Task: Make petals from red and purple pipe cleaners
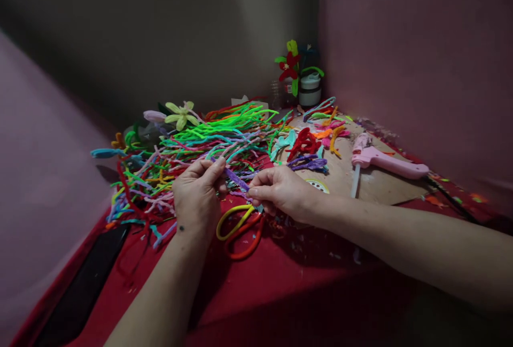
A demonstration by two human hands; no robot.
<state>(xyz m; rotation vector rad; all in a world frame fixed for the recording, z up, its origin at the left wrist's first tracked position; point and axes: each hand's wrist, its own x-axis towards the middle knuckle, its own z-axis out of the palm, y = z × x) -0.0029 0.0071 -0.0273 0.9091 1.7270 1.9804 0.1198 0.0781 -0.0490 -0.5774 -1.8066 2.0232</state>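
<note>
My left hand [197, 193] and my right hand [280, 192] both pinch a purple pipe cleaner [236, 178] that spans the gap between them, above a red cloth [304, 283]. Fingers of both hands are closed on its ends. Just below the hands lie scissors with yellow and orange handles [240, 229]. Behind the hands spreads a big heap of pipe cleaners in many colours [192, 149].
A pink glue gun [385, 161] lies on a cardboard sheet [377, 184] at right, with bent pipe cleaner pieces [316, 138] beyond. A cup with a red pipe cleaner flower [300, 77] stands in the corner. A yellow-green flower [180, 114] sits at left. A dark flat object [88, 283] lies at lower left.
</note>
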